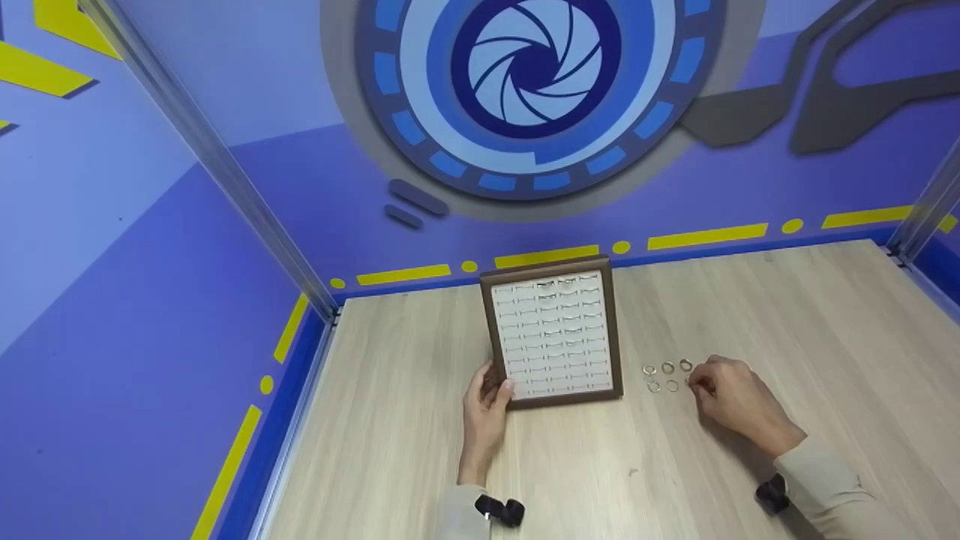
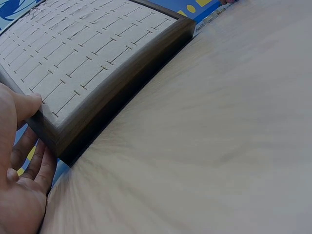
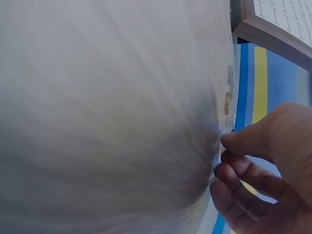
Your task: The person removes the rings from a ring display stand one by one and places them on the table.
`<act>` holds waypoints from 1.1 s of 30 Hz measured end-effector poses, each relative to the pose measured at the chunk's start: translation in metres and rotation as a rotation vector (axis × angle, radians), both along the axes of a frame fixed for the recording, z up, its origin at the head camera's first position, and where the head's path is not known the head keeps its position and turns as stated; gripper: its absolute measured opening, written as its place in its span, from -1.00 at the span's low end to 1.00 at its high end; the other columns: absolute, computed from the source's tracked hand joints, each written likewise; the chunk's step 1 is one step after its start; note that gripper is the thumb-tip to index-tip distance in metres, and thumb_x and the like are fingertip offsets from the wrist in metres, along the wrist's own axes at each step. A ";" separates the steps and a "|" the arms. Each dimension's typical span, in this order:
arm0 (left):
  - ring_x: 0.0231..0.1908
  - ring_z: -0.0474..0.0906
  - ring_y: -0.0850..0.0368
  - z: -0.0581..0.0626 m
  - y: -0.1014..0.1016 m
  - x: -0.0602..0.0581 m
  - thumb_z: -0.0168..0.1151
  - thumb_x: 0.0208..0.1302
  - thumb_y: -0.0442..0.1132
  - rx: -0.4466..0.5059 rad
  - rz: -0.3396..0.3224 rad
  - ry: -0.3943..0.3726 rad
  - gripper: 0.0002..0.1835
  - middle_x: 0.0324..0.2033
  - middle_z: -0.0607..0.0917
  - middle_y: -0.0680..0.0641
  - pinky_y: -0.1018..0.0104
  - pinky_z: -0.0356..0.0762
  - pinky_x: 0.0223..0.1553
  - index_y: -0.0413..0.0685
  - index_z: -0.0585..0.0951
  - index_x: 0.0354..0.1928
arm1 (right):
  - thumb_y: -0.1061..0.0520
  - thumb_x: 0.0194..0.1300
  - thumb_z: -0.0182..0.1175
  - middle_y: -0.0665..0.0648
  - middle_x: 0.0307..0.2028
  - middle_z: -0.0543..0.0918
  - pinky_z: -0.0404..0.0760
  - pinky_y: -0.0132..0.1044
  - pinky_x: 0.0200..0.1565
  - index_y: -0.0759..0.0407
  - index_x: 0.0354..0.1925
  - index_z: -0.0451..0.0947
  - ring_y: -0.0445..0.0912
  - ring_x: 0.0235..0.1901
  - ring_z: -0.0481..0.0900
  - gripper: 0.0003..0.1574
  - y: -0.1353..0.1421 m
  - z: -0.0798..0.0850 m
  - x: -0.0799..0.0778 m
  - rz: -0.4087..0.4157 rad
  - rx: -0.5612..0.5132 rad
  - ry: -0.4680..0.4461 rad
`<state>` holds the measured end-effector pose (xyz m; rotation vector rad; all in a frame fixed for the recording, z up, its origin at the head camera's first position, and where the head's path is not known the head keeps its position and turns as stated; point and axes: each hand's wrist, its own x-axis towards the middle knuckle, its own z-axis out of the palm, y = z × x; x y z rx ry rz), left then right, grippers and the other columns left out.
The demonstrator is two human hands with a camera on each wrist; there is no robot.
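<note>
A brown-framed ring display tray (image 1: 555, 349) with a white slotted pad stands tilted up on the table; a few rings (image 1: 546, 285) sit in its upper slots. My left hand (image 1: 484, 409) grips its lower left corner, the thumb (image 2: 28, 105) on the front and the other fingers behind. To the right of the tray, several loose rings (image 1: 668, 367) lie in two short rows. At the right end of these rows my right hand (image 1: 739, 397) has its thumb and fingertips together at the tabletop, pinching a ring (image 1: 688, 381) mostly hidden by the fingers.
The pale wood table (image 1: 397, 420) meets a blue printed wall (image 1: 300, 187) just behind the tray. Metal posts (image 1: 225, 165) rise at the left and right back corners. Black straps (image 1: 501, 511) are worn on both sleeves.
</note>
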<state>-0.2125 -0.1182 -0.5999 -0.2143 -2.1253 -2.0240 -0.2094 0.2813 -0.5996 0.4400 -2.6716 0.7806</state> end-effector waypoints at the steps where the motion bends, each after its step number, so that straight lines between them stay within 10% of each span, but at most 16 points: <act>1: 0.17 0.51 -0.13 -0.001 0.000 0.000 0.21 0.40 -0.39 0.006 -0.005 0.001 -0.48 0.13 0.58 -0.22 0.10 0.52 0.26 -0.23 0.39 0.37 | 0.46 -0.01 0.38 0.04 -0.52 0.59 0.49 -0.35 -0.56 0.27 -0.42 0.73 -0.20 -0.55 0.44 -0.84 0.000 0.000 0.000 0.003 0.000 0.003; 33: 0.17 0.51 -0.18 -0.003 0.001 -0.001 0.21 0.38 -0.42 0.010 -0.004 0.020 -0.47 0.13 0.58 -0.25 0.11 0.56 0.22 -0.23 0.39 0.36 | 0.38 0.09 0.35 0.05 -0.45 0.58 0.53 -0.27 -0.50 0.27 -0.35 0.73 -0.15 -0.49 0.47 -0.89 -0.004 -0.001 0.002 -0.027 0.033 -0.059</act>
